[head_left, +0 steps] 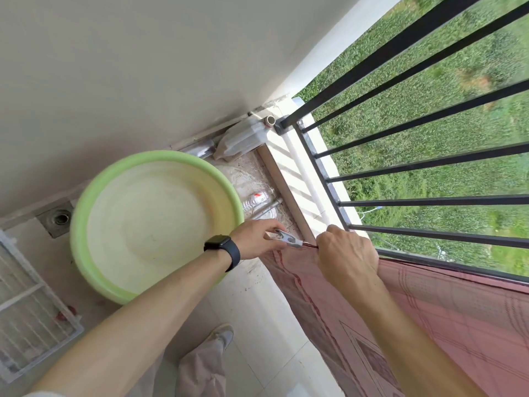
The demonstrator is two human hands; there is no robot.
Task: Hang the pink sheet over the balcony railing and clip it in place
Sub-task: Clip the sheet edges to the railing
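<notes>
Along the top hem of the pink sheet (429, 310), draped over the railing (429, 234), the right hand (346, 253) pinches the edge, while the left hand (254, 239) just beside it grips the clip (287, 239), nose pointing rightward along the hem.

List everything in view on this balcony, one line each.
black metal railing: one, black, right side
pink patterned sheet: one, pink, hanging by the railing, lower right
silver metal clip: one, silver, at the sheet's edge
round green plastic basin: one, green, on the floor
clear plastic bottle: one, clear, lying beside the basin
metal floor drain: one, grey, by the wall
white wire rack: one, white, far left
black smartwatch: one, black, left wrist
left hand: one, holds the clip
right hand: one, grips the sheet's edge
</notes>
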